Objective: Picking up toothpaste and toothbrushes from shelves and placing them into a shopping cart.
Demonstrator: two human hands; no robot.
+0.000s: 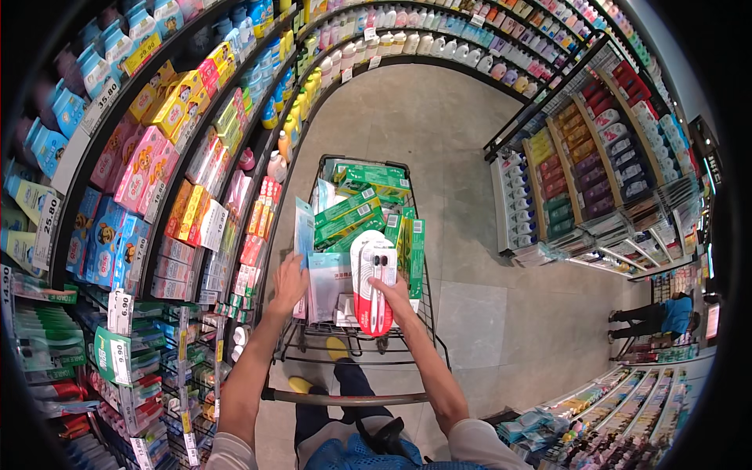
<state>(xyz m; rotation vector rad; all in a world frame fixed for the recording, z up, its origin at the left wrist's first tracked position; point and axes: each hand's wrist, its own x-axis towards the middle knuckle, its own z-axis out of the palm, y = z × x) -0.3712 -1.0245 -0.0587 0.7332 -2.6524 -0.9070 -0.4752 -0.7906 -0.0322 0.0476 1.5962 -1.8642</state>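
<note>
My right hand point(395, 298) grips Colgate toothbrush packs point(371, 258) in red and white, with two toothbrushes showing through the front one. They are over the near part of a black wire shopping cart point(432, 317). On the left, my left hand point(290, 281) touches or nearly touches a tall light-blue pack point(303, 232) standing at the cart's side; whether its fingers grip it I cannot tell. Beside that stands a pale translucent pouch point(327, 288). Behind them lie several green toothpaste-like boxes point(352, 208), some flat and some on end.
Shelves of boxed goods point(147, 170) and bottles run close along the left and curve round behind the cart. The cart's handlebar point(346, 400) crosses before my body. A display rack point(581, 170) stands to the right. A person in a blue top point(675, 316) is at the far right.
</note>
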